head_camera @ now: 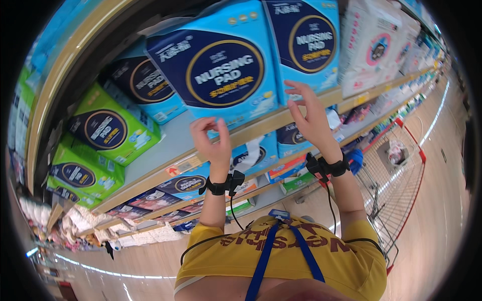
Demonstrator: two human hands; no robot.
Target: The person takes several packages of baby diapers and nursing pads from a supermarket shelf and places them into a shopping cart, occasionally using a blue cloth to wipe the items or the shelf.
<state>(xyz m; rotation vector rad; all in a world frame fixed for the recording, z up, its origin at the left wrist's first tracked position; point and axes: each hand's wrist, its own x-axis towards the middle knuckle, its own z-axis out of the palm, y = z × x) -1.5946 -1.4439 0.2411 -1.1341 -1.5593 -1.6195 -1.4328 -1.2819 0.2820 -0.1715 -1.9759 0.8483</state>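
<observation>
A blue pack of nursing pads (226, 71) stands upright at the front edge of the shelf before me. My left hand (212, 139) is just below its lower left corner, fingers curled, with nothing seen in them; whether a fingertip touches the pack is unclear. By the lower right side of that pack, my right hand (307, 114) is raised with thumb and fingers apart, holding nothing. A second blue pack (310, 47) stands close on the right, partly behind my right fingertips. Another blue pack (150, 86) is set farther back on the left.
Green nursing pad packs (116, 128) stand at the shelf's left. White packs (371, 49) fill the right. Lower shelves hold adult diaper packs (186, 184). A wire shopping cart (395, 180) with a red rim stands at my right, holding a small item.
</observation>
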